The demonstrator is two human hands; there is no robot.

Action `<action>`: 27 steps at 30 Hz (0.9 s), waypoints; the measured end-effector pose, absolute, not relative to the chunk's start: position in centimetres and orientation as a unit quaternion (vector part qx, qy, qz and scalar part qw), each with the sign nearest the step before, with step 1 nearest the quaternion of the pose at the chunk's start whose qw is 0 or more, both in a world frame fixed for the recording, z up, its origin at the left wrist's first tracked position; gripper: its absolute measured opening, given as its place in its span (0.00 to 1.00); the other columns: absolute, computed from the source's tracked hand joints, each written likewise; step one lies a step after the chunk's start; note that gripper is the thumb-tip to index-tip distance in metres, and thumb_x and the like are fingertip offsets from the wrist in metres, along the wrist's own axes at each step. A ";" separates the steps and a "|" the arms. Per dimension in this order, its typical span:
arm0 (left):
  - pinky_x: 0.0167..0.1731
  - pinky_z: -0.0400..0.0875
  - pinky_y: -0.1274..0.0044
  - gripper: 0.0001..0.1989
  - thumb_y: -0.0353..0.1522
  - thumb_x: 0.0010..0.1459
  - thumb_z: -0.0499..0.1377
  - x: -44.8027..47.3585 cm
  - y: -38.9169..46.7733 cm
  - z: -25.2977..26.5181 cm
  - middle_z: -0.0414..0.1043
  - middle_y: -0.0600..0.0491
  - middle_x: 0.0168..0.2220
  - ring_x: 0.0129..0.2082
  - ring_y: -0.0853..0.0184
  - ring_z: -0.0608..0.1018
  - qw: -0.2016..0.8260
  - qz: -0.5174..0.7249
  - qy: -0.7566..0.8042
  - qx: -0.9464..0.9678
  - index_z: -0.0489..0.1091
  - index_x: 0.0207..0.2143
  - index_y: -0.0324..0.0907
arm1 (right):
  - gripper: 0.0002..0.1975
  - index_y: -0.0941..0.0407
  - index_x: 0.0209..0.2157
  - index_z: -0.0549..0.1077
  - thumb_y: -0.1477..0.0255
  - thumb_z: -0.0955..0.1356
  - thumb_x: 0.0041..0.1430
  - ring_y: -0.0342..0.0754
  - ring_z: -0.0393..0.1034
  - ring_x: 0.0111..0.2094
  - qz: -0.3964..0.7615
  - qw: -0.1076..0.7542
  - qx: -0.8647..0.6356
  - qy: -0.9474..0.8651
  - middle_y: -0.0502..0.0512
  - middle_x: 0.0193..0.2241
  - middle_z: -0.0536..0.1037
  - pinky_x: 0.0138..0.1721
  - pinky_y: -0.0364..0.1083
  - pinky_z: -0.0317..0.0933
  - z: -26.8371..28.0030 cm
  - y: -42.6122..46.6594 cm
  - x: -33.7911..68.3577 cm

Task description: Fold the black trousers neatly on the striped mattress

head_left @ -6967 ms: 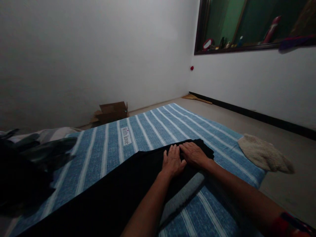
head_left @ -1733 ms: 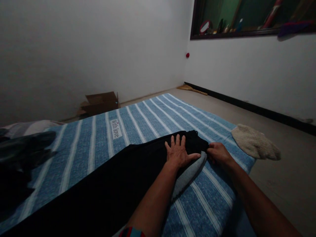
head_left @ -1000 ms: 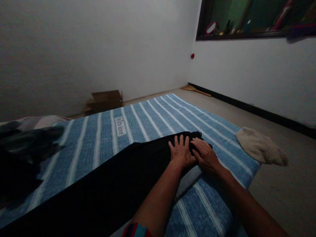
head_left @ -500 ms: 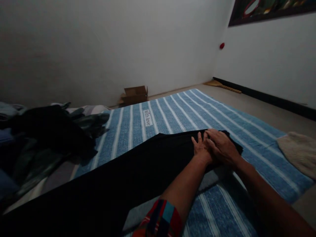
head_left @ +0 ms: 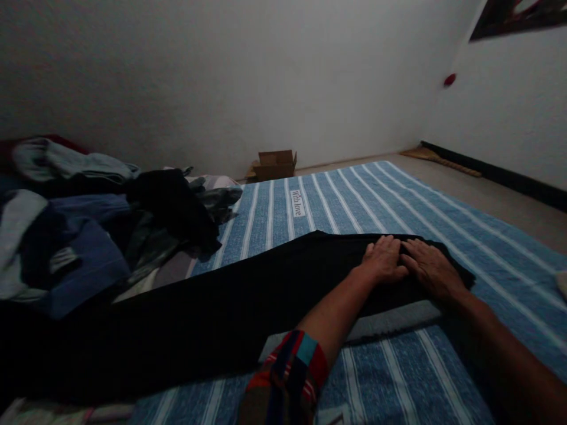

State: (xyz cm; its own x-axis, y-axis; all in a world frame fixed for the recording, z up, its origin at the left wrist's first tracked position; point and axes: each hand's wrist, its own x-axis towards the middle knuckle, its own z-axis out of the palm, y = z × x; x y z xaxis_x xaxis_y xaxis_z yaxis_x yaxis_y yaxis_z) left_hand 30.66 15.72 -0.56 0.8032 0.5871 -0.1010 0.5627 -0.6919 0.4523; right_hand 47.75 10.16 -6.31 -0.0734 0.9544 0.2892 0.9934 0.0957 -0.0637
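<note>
A pair of black trousers [head_left: 212,319] lies stretched across the blue striped bed sheet [head_left: 274,218], its long part running to the lower left. My left hand [head_left: 384,260] rests palm down on the trousers near their right end, fingers laid out flat. Just to its right, my right hand [head_left: 432,268] also presses flat on the black cloth, the thumbs close together. A grey strip of cloth [head_left: 394,319] shows along the trousers' near edge, below my hands. Neither hand grips anything.
A heap of clothes [head_left: 93,236] in blue, black and grey lies at the left. Beyond the sheet, an open cardboard box [head_left: 274,167] stands by the wall. A broom [head_left: 443,159] lies on the floor at the far right, along the dark skirting.
My hands have come apart from overlapping to lying side by side on the trousers. The view has turned left, so more of the clothes heap shows.
</note>
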 end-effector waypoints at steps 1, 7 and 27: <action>0.62 0.45 0.63 0.33 0.43 0.60 0.46 29.7 16.1 -0.3 0.40 0.43 0.67 0.66 0.60 0.45 0.222 0.024 0.319 0.921 0.44 0.63 0.36 | 0.29 0.62 0.56 0.65 0.59 0.51 0.65 0.58 0.54 0.60 -0.090 0.105 -0.669 -0.731 0.65 0.57 0.66 0.57 0.59 0.52 -6.2 10.1 47.5; 0.63 0.40 0.63 0.31 0.45 0.64 0.42 23.1 18.1 -0.9 0.41 0.43 0.67 0.66 0.59 0.44 0.135 -0.022 0.405 0.904 0.49 0.63 0.35 | 0.32 0.62 0.58 0.63 0.54 0.53 0.64 0.59 0.49 0.63 -0.114 0.019 -0.688 -0.716 0.66 0.60 0.61 0.59 0.58 0.47 -5.2 9.8 46.0; 0.62 0.37 0.57 0.41 0.55 0.60 0.35 18.7 16.5 -1.6 0.37 0.46 0.68 0.67 0.58 0.40 0.096 -0.028 0.466 0.879 0.46 0.65 0.37 | 0.34 0.61 0.60 0.62 0.52 0.52 0.64 0.58 0.47 0.63 -0.095 -0.020 -0.694 -0.713 0.64 0.61 0.59 0.60 0.57 0.45 -4.8 9.9 45.6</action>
